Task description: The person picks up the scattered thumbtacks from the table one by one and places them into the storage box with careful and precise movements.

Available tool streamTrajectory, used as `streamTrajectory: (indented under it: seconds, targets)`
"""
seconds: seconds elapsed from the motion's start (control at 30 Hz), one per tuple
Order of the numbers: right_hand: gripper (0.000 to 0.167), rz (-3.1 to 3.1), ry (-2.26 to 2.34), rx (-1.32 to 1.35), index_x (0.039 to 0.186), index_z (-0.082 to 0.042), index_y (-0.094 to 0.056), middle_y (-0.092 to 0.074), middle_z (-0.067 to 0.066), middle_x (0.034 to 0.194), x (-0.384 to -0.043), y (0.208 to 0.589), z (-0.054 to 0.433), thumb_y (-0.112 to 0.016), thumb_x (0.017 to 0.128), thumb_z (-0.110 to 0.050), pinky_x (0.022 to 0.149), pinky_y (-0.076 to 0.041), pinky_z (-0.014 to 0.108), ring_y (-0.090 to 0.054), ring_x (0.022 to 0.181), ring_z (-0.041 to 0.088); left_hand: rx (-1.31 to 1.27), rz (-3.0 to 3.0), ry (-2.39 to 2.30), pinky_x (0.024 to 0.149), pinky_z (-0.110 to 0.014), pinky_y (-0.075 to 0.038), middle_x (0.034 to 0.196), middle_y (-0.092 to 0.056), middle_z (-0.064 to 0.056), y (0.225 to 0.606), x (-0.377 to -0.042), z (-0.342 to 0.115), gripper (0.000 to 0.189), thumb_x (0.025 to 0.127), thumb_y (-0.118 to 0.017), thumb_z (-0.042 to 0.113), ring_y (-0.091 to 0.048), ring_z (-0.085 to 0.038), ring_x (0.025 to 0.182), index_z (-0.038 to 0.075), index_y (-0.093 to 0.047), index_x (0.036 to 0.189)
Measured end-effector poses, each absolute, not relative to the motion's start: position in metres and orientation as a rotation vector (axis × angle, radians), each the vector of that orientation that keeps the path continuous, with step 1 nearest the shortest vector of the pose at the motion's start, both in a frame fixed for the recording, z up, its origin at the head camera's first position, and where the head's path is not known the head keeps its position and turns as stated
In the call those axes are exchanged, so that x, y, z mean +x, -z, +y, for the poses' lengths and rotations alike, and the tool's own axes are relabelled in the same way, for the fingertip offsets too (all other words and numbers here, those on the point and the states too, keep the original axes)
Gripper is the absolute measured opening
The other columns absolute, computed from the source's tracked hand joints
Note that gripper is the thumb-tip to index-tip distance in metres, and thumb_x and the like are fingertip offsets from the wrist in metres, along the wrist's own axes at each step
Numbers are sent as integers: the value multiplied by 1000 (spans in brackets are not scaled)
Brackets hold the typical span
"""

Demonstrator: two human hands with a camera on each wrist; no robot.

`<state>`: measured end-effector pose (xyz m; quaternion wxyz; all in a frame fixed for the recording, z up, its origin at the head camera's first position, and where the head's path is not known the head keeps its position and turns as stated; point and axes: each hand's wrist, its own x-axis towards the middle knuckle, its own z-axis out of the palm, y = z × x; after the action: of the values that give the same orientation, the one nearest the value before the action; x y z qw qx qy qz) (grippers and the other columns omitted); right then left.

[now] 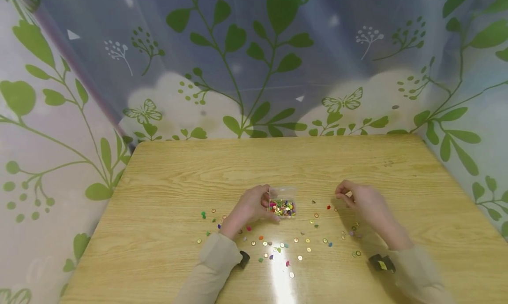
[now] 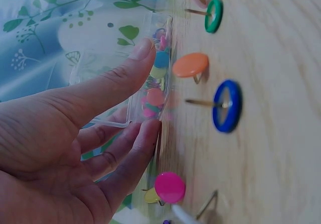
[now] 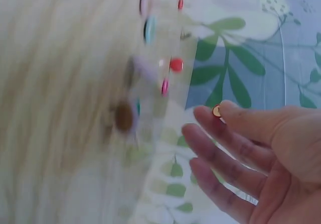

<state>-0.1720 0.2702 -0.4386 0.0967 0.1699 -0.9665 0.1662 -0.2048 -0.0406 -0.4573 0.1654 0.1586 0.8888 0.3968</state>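
The left hand [image 1: 251,207] is clamping its fingers on a clear thumbtack box [image 1: 285,191]. The right hand [image 1: 367,205] is pinching a red-rimmed thumbtack [image 3: 216,111] with thumb and forefinger.

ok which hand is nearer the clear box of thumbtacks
Left. The left hand holds the clear box by its left side; the right hand is off to its right.
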Motion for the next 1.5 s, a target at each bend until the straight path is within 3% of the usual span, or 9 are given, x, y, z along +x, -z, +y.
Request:
streamTrajectory:
  seconds: [0.23,0.77,1.0,1.33,1.5]
  targets:
    - [6,-2873,-494,585,93,-12,-77,-74,-1,84,-174,441,239,-78,89,-16,53,-48,26,-62,63,7,429,2530,-1129,79,-32,-52,105,-63,0,457,-205,-41,62,67,-95,21,-57,-16,91,15,-66,121]
    - [13,-2651,-662,855,93,-13,-76,-75,-3,84,-172,437,180,-83,83,-11,53,-45,15,-60,60,2,485,2567,-1066,76,-29,-50,98,-62,3,458,-206,-40,61,68,-96,23,-56,-13,86,14,-66,121]
    - [7,-2695,-680,776,96,-16,-75,-75,-4,84,-170,438,186,-78,89,-17,53,-46,17,-58,59,0,493,2565,-1083,74,-29,-50,99,-62,1,457,-205,-40,61,67,-96,23,-56,-14,86,13,-66,120]
    - [6,-2602,-603,668,92,-14,-74,-72,-5,75,-166,423,227,-78,88,-11,48,-43,20,-60,57,3,423,2523,-1137,85,-33,-53,112,-64,-3,455,-204,-40,70,67,-96,20,-59,-16,95,11,-64,130]
    - [5,-2702,-529,578,93,-16,-75,-73,-5,81,-157,422,254,-78,88,-15,51,-45,22,-62,62,6,413,2526,-1138,83,-33,-53,111,-64,-2,456,-203,-39,69,67,-96,20,-58,-16,94,13,-65,128]
